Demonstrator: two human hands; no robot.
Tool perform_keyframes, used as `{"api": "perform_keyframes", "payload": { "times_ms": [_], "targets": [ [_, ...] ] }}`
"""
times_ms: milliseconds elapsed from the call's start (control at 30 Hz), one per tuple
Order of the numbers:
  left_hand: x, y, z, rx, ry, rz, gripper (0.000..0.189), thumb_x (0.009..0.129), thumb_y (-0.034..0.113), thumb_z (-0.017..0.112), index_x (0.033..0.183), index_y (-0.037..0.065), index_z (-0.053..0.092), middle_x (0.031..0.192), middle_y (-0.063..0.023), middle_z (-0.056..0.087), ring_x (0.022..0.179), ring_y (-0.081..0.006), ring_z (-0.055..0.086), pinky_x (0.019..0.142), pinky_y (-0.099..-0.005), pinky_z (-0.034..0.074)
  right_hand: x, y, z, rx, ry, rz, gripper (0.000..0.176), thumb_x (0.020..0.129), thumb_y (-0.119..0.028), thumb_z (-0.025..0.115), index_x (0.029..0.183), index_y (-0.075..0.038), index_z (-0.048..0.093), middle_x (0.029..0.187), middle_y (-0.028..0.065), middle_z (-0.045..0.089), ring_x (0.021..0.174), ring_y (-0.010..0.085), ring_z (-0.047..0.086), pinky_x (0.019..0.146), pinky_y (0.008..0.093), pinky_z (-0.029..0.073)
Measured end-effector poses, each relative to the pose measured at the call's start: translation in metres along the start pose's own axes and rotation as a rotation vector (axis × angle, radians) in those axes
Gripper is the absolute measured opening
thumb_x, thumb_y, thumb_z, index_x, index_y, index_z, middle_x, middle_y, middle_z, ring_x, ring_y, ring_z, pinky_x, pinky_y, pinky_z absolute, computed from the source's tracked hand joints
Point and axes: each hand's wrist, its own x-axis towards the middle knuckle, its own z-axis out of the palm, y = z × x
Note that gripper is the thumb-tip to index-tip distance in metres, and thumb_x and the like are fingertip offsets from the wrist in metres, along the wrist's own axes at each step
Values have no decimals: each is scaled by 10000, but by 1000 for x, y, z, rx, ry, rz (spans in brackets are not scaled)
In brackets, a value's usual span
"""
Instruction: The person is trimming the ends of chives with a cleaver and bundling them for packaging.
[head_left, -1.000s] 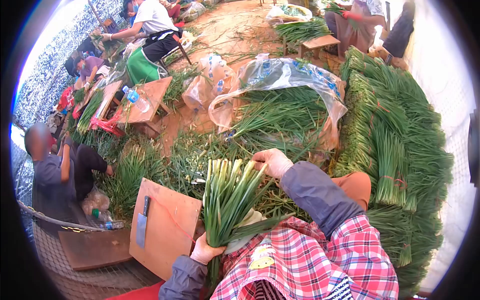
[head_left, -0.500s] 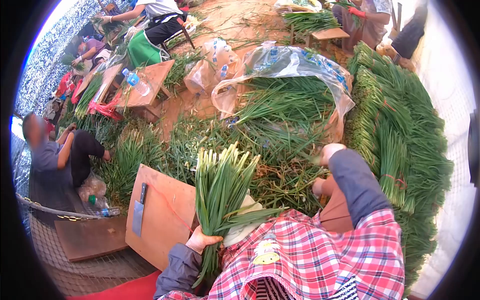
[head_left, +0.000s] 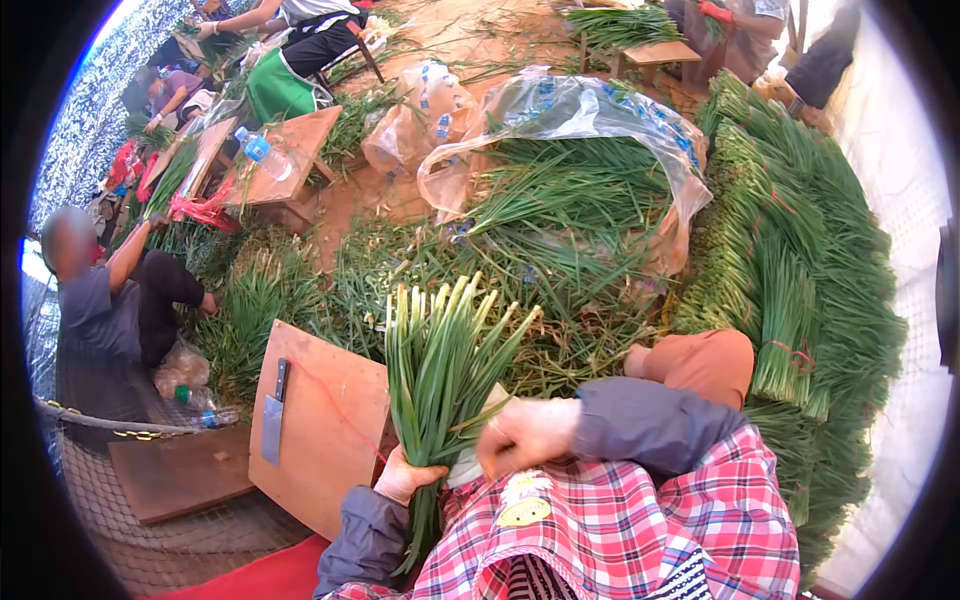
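Observation:
My left hand is wrapped round a bundle of garlic chives, its pale cut ends pointing up and its leaf tips hanging below the fist. Just right of the bundle, in front of my checked shirt, is my right hand. Its fingers are curled and a little blurred; I cannot tell what is in them. Left of the bundle, a tilted wooden board carries a cleaver with a dark handle and a red string.
Loose leaves cover the ground ahead. A clear plastic bag lies around more chives. Tied bundles are stacked along the right. A person sits at left, and others work farther back near a low table with a water bottle.
My right hand has come in from the loose leaves by my foot to beside the bundle. The bundle's upper ends fan out slightly more. The seated person at left has reached an arm forward.

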Motion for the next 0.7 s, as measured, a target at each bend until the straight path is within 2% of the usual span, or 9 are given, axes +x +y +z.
{"api": "perform_keyframes", "payload": {
  "times_ms": [133, 200, 233, 267, 367, 433, 567, 633, 700],
  "targets": [
    [1, 1, -5, -47, -38, -103, 503, 653, -79, 655, 1134, 1, 531, 928, -81, 622, 704, -185, 608, 606, -303, 515, -62, 5, -56, 569, 93, 104, 209, 793, -160, 650, 938, -10, 644, 901, 85, 657, 862, 174, 612, 728, 292, 482],
    [0, 2, -4, -37, -40, -118, 504, 654, -72, 663, 1135, 2, 530, 925, -80, 620, 696, -188, 608, 596, -307, 518, -56, 40, -78, -655, 604, 684, 554, 694, -237, 717, 1184, -54, 536, 1019, 94, 641, 896, 212, 619, 758, 320, 481],
    [0, 4, -4, -28, -42, -123, 504, 655, -68, 667, 1135, 2, 529, 924, -79, 619, 691, -190, 608, 591, -309, 519, -54, 64, -88, -671, 685, 824, 770, 665, -259, 737, 1312, -51, 375, 1125, 125, 592, 945, 263, 606, 790, 331, 475],
    [2, 3, -5, -28, -56, -110, 504, 656, -64, 671, 1135, 1, 529, 921, -80, 618, 691, -191, 608, 588, -310, 521, -51, 95, -91, -375, 866, 455, 832, 680, -242, 724, 1352, -40, 277, 1128, 129, 580, 939, 251, 602, 791, 335, 474],
    [3, -2, -7, -43, -61, -97, 505, 655, -51, 684, 1133, -4, 528, 917, -81, 617, 691, -194, 608, 580, -314, 524, -19, 122, -80, 189, 829, 301, 704, 714, -223, 705, 1293, -6, 369, 976, 125, 623, 815, 218, 621, 705, 333, 501],
    [1, 3, -3, -61, -38, -113, 506, 652, -44, 691, 1130, -6, 530, 917, -83, 616, 689, -194, 607, 577, -315, 524, 3, 115, -72, 494, 669, 418, 328, 809, -164, 618, 1067, 31, 563, 730, 81, 619, 564, 144, 582, 533, 274, 496],
    [1, 1, -7, -46, -52, -117, 530, 666, -64, 632, 1173, -5, 491, 909, -93, 601, 644, -188, 596, 520, -296, 509, -45, 116, -100, 777, 1230, 101, 225, 831, -112, 536, 1021, -30, 625, 676, 51, 602, 498, 114, 527, 484, 250, 466],
    [1, 2, -8, -91, -53, -126, 530, 662, -43, 680, 1164, -4, 513, 921, -81, 614, 689, -190, 608, 566, -311, 527, -71, 158, -109, 318, 969, 566, 375, 785, -236, 606, 1121, -68, 590, 820, 98, 638, 665, 182, 605, 623, 314, 501],
    [4, 4, -8, -109, -63, -141, 526, 663, -46, 678, 1161, -2, 515, 917, -78, 615, 689, -187, 608, 563, -307, 528, -79, 135, -95, -721, 520, 810, 543, 733, -391, 641, 1166, -73, 561, 981, 132, 640, 870, 239, 621, 775, 340, 480]
  ]
}}
